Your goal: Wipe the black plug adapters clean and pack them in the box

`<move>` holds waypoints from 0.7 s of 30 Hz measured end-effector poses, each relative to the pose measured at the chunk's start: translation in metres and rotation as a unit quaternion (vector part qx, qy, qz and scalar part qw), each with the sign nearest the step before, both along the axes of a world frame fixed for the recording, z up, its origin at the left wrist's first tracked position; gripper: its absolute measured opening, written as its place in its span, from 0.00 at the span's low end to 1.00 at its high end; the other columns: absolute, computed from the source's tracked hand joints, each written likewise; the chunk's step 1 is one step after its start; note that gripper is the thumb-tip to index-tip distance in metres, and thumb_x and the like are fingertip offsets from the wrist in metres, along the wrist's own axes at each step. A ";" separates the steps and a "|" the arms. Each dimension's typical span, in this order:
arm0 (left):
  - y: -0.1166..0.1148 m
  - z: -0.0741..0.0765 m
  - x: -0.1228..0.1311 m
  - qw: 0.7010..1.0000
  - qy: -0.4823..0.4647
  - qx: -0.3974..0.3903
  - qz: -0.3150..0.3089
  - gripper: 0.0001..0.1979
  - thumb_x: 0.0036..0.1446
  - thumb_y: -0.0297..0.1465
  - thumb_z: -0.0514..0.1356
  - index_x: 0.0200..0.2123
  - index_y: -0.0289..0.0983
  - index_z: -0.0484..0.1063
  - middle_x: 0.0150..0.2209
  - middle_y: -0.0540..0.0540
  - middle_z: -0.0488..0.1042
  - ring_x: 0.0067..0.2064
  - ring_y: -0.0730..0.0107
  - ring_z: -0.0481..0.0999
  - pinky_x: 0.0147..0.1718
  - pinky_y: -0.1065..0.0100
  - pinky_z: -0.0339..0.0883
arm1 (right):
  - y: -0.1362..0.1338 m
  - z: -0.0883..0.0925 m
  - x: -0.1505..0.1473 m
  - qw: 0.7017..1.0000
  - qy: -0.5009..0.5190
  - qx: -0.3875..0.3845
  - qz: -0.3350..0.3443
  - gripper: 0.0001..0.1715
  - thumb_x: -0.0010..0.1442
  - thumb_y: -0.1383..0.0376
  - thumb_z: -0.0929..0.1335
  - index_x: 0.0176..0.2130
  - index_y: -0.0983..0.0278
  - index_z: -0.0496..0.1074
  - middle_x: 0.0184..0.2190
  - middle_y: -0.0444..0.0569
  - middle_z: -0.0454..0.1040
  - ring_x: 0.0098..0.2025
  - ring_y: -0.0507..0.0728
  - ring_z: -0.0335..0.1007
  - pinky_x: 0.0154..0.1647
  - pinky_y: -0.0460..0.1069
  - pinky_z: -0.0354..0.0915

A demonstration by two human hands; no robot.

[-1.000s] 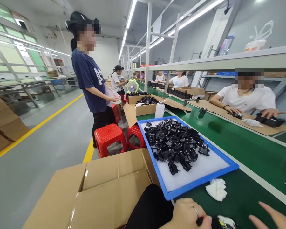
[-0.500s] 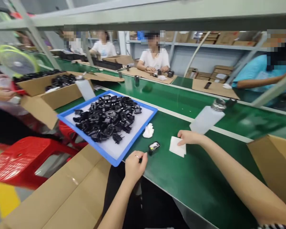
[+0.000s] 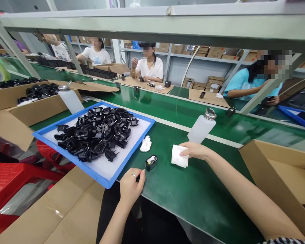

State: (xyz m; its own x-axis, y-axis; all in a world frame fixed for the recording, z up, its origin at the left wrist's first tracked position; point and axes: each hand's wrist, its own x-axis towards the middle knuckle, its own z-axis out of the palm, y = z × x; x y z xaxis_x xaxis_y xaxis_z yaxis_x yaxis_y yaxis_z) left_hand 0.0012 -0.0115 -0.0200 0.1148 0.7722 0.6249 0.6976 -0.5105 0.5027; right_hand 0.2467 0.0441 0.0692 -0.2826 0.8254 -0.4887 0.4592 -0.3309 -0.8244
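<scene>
My left hand (image 3: 130,184), with a ring on one finger, rests at the near edge of the green belt with its fingers curled; what they hold, if anything, is hidden. Just beyond its fingertips lies a small black adapter (image 3: 151,162) with a label on top. My right hand (image 3: 195,150) pinches a folded white wipe (image 3: 179,157) that lies on the belt to the adapter's right. A blue tray (image 3: 66,154) to the left holds a heap of black plug parts (image 3: 96,132). A crumpled white cloth (image 3: 145,144) sits beside the tray.
A translucent bottle (image 3: 202,127) stands behind my right hand, another (image 3: 69,98) behind the tray. Open cardboard boxes sit at near left (image 3: 48,213), right (image 3: 282,173) and far left (image 3: 27,108). Red stools (image 3: 10,183) stand left. Several people work across the green belt (image 3: 193,193).
The view swung from the aisle and a standing person to the belt. My right hand reached out and took hold of the white wipe; my left hand stays by the adapter.
</scene>
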 end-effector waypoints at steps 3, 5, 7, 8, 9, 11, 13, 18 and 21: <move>-0.001 -0.002 -0.001 1.000 0.002 0.017 -0.008 0.10 0.51 0.29 0.50 0.20 0.36 0.64 0.19 0.51 0.66 0.23 0.76 0.65 0.24 0.74 0.58 | -0.014 0.029 0.016 0.998 0.051 0.004 -0.025 0.18 0.33 0.62 0.70 0.27 0.69 0.65 0.23 0.47 0.67 0.26 0.53 0.64 0.24 0.45 0.61; -0.001 -0.003 -0.002 0.999 0.000 0.031 -0.015 0.09 0.51 0.28 0.50 0.21 0.36 0.64 0.19 0.51 0.66 0.23 0.77 0.65 0.24 0.75 0.58 | -0.024 0.059 0.035 0.993 0.038 0.084 -0.076 0.19 0.33 0.62 0.70 0.27 0.68 0.65 0.22 0.45 0.66 0.24 0.51 0.63 0.21 0.43 0.60; 0.000 -0.004 -0.003 0.999 -0.004 0.040 -0.024 0.08 0.51 0.28 0.51 0.21 0.36 0.63 0.20 0.52 0.66 0.23 0.77 0.65 0.24 0.75 0.58 | -0.030 0.088 0.058 0.970 -0.014 0.186 -0.155 0.17 0.36 0.62 0.69 0.28 0.69 0.65 0.23 0.46 0.66 0.23 0.50 0.62 0.21 0.43 0.58; 0.000 -0.005 -0.003 0.999 -0.004 0.042 -0.026 0.08 0.51 0.27 0.51 0.21 0.36 0.64 0.20 0.52 0.66 0.24 0.77 0.66 0.24 0.75 0.58 | -0.029 0.099 0.069 0.949 -0.063 0.230 -0.206 0.15 0.39 0.62 0.67 0.29 0.69 0.65 0.24 0.47 0.66 0.23 0.50 0.62 0.21 0.43 0.58; 0.000 -0.005 -0.003 0.999 -0.003 0.043 -0.026 0.08 0.51 0.27 0.51 0.21 0.36 0.64 0.20 0.52 0.67 0.24 0.77 0.66 0.24 0.75 0.58 | -0.024 0.106 0.079 0.923 -0.115 0.263 -0.257 0.13 0.43 0.64 0.65 0.30 0.70 0.65 0.25 0.49 0.66 0.23 0.50 0.62 0.21 0.43 0.58; 0.001 -0.005 -0.002 0.999 0.001 0.044 -0.019 0.08 0.51 0.28 0.51 0.21 0.36 0.64 0.20 0.52 0.67 0.24 0.77 0.66 0.24 0.75 0.58 | -0.005 0.108 0.090 0.869 -0.201 0.300 -0.337 0.10 0.47 0.67 0.62 0.33 0.71 0.63 0.29 0.53 0.67 0.26 0.52 0.63 0.24 0.45 0.60; 0.000 -0.005 -0.001 0.999 0.001 0.047 -0.012 0.08 0.51 0.28 0.51 0.21 0.36 0.64 0.20 0.52 0.67 0.24 0.77 0.66 0.24 0.75 0.58 | 0.017 0.096 0.091 0.836 -0.242 0.326 -0.369 0.11 0.48 0.70 0.60 0.35 0.72 0.62 0.33 0.56 0.66 0.30 0.56 0.64 0.28 0.48 0.61; 0.000 -0.008 -0.002 0.998 -0.004 0.054 -0.023 0.06 0.50 0.26 0.52 0.22 0.36 0.64 0.21 0.52 0.67 0.25 0.77 0.66 0.25 0.75 0.58 | 0.038 0.059 0.065 0.778 -0.307 0.406 -0.369 0.14 0.52 0.68 0.57 0.40 0.66 0.60 0.38 0.53 0.65 0.41 0.60 0.60 0.39 0.50 0.57; 0.001 -0.010 -0.002 0.997 -0.004 0.064 -0.037 0.05 0.49 0.25 0.52 0.22 0.36 0.64 0.22 0.52 0.68 0.26 0.77 0.66 0.26 0.75 0.58 | 0.022 0.052 0.056 0.742 -0.371 0.443 -0.339 0.17 0.53 0.67 0.55 0.44 0.66 0.57 0.38 0.54 0.65 0.41 0.62 0.60 0.39 0.52 0.56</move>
State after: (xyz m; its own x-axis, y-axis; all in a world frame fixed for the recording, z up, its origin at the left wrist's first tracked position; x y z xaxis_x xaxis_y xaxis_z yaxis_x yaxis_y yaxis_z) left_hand -0.0011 -0.0105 -0.0296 0.1632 0.6754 0.7192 0.6527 -0.6205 0.4347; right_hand 0.3027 0.0660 0.1215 0.4206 0.7449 0.5178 0.8709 -0.1717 -0.4605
